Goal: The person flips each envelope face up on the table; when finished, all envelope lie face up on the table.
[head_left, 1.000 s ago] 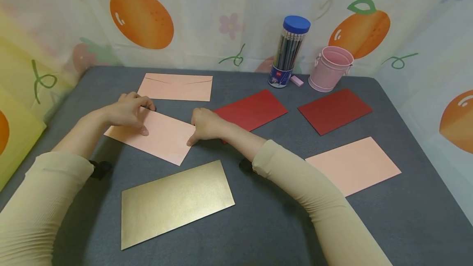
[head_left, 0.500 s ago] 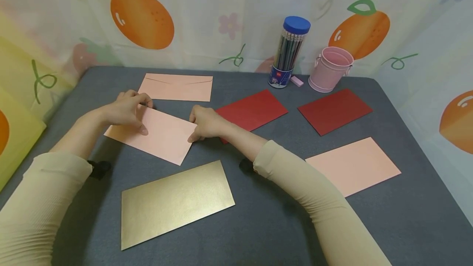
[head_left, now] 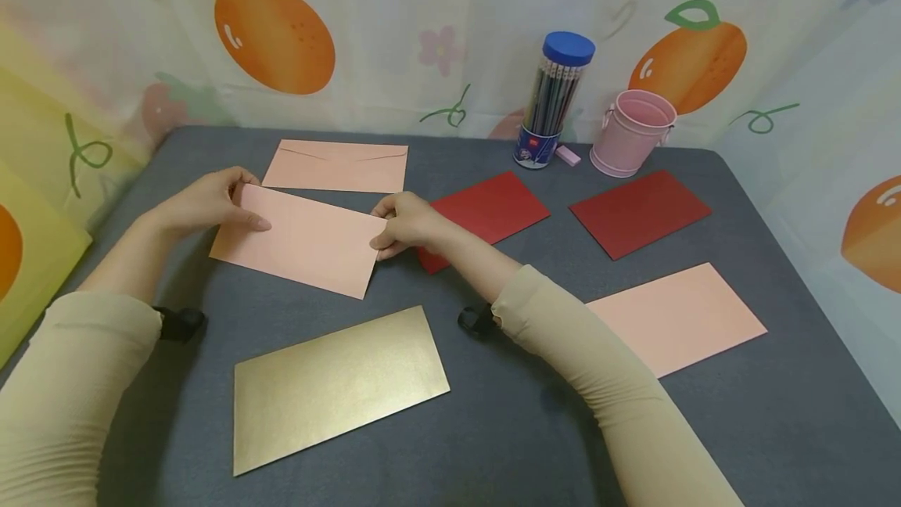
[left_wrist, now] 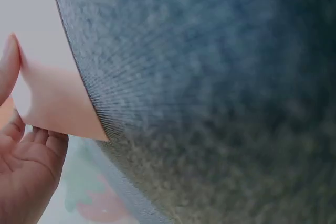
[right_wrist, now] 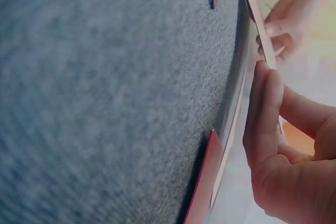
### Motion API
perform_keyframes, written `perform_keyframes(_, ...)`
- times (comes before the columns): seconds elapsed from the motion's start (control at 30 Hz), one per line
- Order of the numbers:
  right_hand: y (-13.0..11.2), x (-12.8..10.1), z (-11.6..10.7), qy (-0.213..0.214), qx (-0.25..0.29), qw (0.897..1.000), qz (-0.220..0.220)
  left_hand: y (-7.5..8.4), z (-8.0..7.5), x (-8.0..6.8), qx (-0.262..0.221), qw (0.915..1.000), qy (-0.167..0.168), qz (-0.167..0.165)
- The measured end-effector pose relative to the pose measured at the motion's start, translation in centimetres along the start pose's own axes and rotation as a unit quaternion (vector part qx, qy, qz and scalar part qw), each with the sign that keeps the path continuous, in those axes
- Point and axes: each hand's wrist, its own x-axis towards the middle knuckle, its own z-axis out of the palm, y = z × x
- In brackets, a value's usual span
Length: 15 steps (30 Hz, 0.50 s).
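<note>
The pink envelope (head_left: pixel 299 241) sits left of centre in the head view, raised a little off the grey tabletop (head_left: pixel 535 429) and tilted, its plain side up. It is a long, pale salmon rectangle, flat and uncreased, with crisp corners. The left hand (head_left: pixel 204 206) pinches its upper-left short edge, thumb on top and fingers underneath; the right hand (head_left: pixel 408 225) pinches the opposite short edge the same way. The right wrist view shows the envelope edge-on (right_wrist: pixel 257 24), thin and slightly bowed between the two grips.

To handle it well, I would judge that both pinches should stay light and near the corners, with even tension, so the paper does not buckle or crease in the middle; lifting both ends together keeps it level.

Just behind it lies a second pink envelope (head_left: pixel 338 167), flap side up. A gold envelope (head_left: pixel 338 386) lies below, near the lower centre. To the right are two red envelopes (head_left: pixel 486 213) (head_left: pixel 639 212) and a third pink one (head_left: pixel 679 315). At the upper right stand a pencil tube (head_left: pixel 552 104) with a blue cap, a small eraser (head_left: pixel 568 155) and a pink bucket (head_left: pixel 631 131).
</note>
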Motion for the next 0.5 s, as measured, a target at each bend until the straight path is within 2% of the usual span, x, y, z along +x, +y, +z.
perform_keyframes(0.17, 0.0, 0.0, -0.5, 0.017, 0.022, 1.0, 0.011, -1.3, -0.6, -0.1, -0.077, 0.9964, -0.012, -0.035)
perform_keyframes(0.23, 0.0, -0.1, -0.8, 0.027, 0.031, 0.999, 0.011, -1.8, -1.0, -0.3, -0.093, 0.9944, -0.025, -0.044)
perform_keyframes(0.5, 0.1, 0.0, -1.7, 0.052, 0.059, 0.996, 0.028, -3.4, -1.5, -0.9, -0.168, 0.9835, -0.031, -0.059)
